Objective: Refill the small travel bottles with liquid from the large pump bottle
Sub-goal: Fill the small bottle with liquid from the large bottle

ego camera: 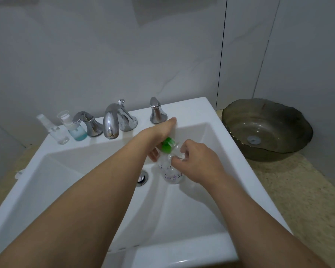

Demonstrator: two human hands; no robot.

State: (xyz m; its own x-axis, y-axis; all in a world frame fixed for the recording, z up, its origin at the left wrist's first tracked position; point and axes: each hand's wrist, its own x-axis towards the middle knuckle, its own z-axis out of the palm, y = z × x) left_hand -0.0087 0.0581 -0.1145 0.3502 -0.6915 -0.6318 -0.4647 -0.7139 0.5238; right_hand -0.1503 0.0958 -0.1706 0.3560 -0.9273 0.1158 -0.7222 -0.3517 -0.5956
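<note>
Mid-frame over the sink (pixel 211 206) we see our right hand (pixel 197 163) pinching a clear bottle (pixel 171 175); its purple writing is unreadable. Our left hand (pixel 162 132) curls round the green pump top (pixel 167 145). Two small bottles (pixel 66 130) stand far left on the rim.

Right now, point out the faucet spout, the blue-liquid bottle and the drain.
faucet spout (pixel 110 120), head view, on its chrome curve.
blue-liquid bottle (pixel 77 133), head view, on its lower body.
drain (pixel 143 177), head view, on its metal ring.
</note>
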